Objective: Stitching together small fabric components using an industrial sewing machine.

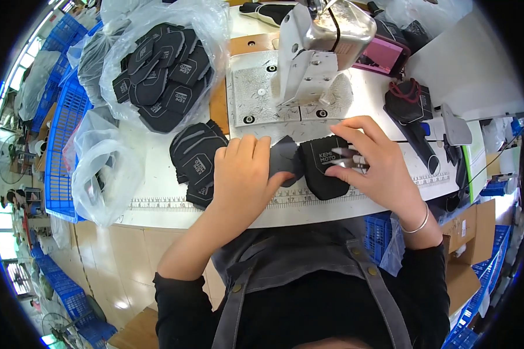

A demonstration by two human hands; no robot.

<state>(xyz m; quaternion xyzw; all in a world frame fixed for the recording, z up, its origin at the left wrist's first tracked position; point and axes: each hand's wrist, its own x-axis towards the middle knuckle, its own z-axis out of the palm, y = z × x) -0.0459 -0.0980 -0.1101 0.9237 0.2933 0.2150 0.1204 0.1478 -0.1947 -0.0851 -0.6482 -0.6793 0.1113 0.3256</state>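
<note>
My left hand lies by the front edge of the white table, its thumb pressed on a smooth dark grey fabric piece. Touching that piece on the right is a black fabric piece with pale print and a ragged top edge. Metal thread snips sit in my right hand, pointing left over the black piece. The right thumb rests close to its print. More black fabric pieces lie in an overlapping pile left of my left hand, which partly hides them.
A sewing machine stands behind my hands. At the back left, a clear plastic bag holds many black pieces. A blue basket stands left of the table. A measuring tape strip runs along the front edge. A phone leans behind the machine.
</note>
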